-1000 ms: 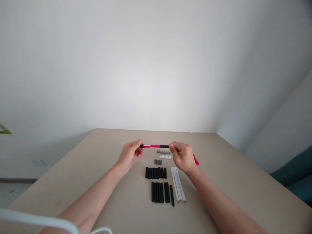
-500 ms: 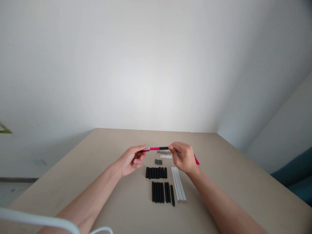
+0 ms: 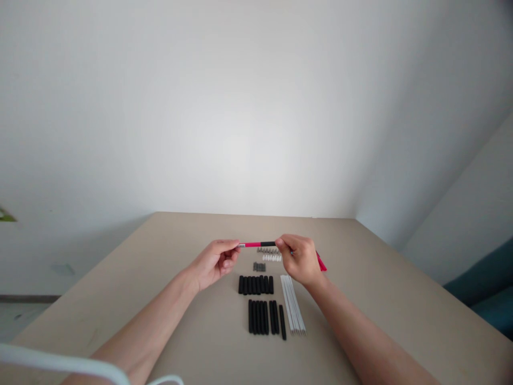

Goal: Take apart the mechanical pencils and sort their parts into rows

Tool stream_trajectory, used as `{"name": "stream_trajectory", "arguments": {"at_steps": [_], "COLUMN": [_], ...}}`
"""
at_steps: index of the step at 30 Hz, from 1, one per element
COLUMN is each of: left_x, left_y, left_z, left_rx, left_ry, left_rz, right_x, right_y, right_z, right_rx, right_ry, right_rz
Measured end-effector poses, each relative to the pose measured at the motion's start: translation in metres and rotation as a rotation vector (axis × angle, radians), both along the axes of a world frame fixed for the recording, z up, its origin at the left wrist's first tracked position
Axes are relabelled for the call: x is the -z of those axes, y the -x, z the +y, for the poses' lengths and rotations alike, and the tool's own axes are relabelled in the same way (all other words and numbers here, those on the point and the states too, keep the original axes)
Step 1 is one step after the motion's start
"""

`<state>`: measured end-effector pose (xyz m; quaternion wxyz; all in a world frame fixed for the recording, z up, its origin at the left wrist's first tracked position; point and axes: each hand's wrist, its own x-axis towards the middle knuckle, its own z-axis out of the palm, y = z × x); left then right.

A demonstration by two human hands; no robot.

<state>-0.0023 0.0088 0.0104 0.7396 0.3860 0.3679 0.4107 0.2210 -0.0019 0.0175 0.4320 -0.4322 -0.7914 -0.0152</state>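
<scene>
I hold a red and black pen level above the beige table, one hand at each end. My left hand pinches the pen's left tip between thumb and fingers. My right hand grips the black section at the right end, fingers curled. Below the pen lie a row of short black tubes, a row of longer black tubes, a bundle of white refills, small grey parts and small white parts.
Something red lies on the table behind my right hand. A white curved rail shows at the bottom left. A dark blue-green seat stands to the right. White walls close the far side.
My left hand has turned slightly and slid inward along the pen's left tip. The pen has dropped a little. My right hand has stayed almost still.
</scene>
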Motion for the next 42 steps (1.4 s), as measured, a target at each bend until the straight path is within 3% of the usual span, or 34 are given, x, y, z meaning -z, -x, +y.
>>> {"name": "stream_trajectory", "arguments": {"at_steps": [6, 15, 18, 25, 30, 36, 42], "left_x": [0.0, 0.0, 0.0, 0.004, 0.0, 0.002, 0.008], "left_y": [-0.001, -0.004, -0.004, -0.007, -0.01, -0.012, -0.018], "left_z": [0.0, -0.004, -0.004, -0.004, -0.011, -0.022, -0.026], "left_rx": [-0.027, -0.097, -0.101, -0.1, -0.016, 0.304, 0.269], "left_ry": [-0.12, -0.421, -0.454, -0.447, -0.51, -0.665, -1.025], "left_rz": [0.061, 0.216, 0.228, 0.263, 0.347, 0.315, 0.542], "right_x": [-0.001, 0.001, 0.003, 0.01, 0.012, 0.011, 0.012], "right_y": [0.001, 0.0, 0.002, 0.021, 0.029, 0.025, 0.027], "right_z": [0.0, 0.001, 0.001, 0.0, 0.002, 0.007, 0.003], "right_rx": [0.003, 0.006, -0.008, -0.35, -0.39, -0.43, -0.553], "right_ry": [0.02, 0.062, 0.121, 0.512, 0.667, 0.707, 0.802], "right_rz": [0.04, 0.117, 0.234, 0.759, 1.03, 1.189, 1.05]}}
